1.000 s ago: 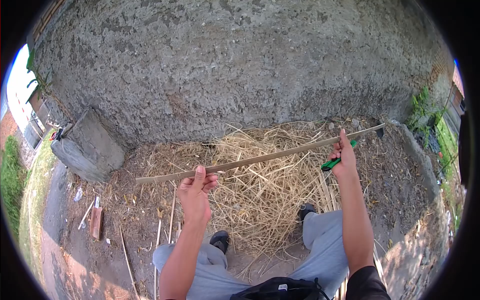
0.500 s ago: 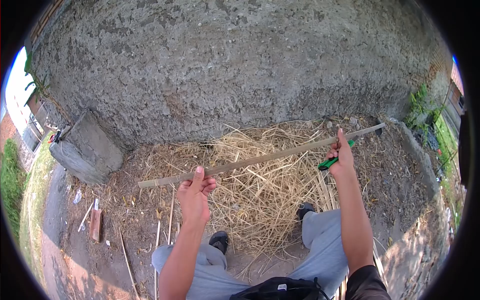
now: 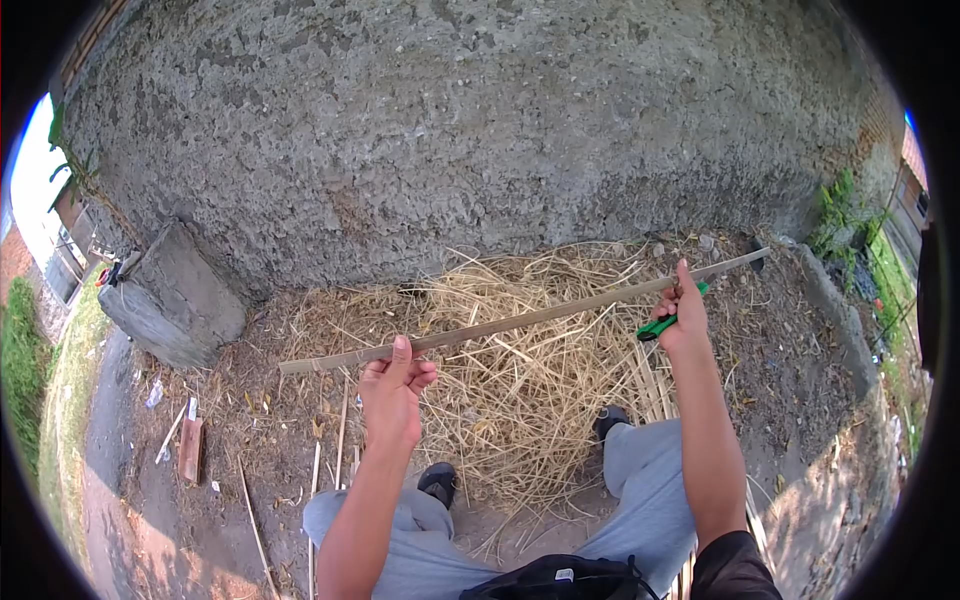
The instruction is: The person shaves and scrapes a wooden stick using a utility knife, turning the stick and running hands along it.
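We see a long, flat, pale-brown strip of what looks like bamboo (image 3: 530,318) slanting across the middle of the frame, its left end lower than its right. Our left hand (image 3: 390,390), left of centre, pinches it narrowly between thumb and fingers near the lower end. Our right hand (image 3: 685,312), right of centre, grips it near the upper end, and also holds a bright green-handled tool (image 3: 655,328); we cannot make out its blade.

The strip is in one piece and already slender; we judge some shaping done, but cannot tell how much is left.

Below it, a tangled heap of straw-coloured shavings (image 3: 520,400) fills the centre, between two dark shoes (image 3: 438,483). A rough grey wall (image 3: 480,130) spans the top, and a grey concrete block (image 3: 205,295) leans at the left.

Compared with one second earlier, little differs: both hands keep their holds, and the strip's left end sits slightly farther right and lower.
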Motion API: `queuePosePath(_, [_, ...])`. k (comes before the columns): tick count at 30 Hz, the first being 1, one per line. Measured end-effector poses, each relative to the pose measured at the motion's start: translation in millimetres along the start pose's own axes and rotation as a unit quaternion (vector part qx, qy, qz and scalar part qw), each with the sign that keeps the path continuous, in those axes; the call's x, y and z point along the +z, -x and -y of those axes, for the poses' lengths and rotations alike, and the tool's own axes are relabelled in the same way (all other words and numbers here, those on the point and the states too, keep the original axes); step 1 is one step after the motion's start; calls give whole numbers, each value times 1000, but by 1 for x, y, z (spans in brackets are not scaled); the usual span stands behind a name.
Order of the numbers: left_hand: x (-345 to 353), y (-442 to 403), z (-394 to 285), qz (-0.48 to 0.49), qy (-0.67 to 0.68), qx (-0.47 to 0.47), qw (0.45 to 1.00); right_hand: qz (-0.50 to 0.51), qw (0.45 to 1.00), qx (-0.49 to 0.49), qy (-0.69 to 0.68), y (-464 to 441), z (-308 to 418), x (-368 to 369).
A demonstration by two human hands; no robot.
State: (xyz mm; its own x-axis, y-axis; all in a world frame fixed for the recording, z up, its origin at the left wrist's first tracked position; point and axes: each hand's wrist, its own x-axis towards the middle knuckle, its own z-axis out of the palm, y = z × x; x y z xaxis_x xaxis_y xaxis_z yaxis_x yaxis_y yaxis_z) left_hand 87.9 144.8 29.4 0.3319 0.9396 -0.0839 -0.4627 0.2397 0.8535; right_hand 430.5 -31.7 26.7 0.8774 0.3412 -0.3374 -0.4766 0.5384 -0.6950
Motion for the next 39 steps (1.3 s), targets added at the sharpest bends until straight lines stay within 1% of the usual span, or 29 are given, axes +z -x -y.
queuePosePath(6, [-1, 0, -1, 3, 16, -11, 1000, -6, 1000, 1, -7, 1, -2, 1])
queuePosePath(18, [-4, -3, -1, -8, 33, -29, 999, 17, 1000, 4, 4, 11, -3, 5])
queuePosePath(23, [-8, -7, -2, -12, 38, -37, 999, 42, 999, 23, 9, 14, -3, 6])
queuePosePath(28, [-9, -9, 0, -37, 32, -44, 998, 34, 999, 20, 18, 19, -3, 10])
queuePosePath(33, [-13, -11, 3, -29, 30, -50, 998, 32, 999, 23, 23, 19, -4, 9])
queuePosePath(39, [-12, -12, 3, -35, 34, -56, 997, 59, 998, 25, 26, 13, -6, 5])
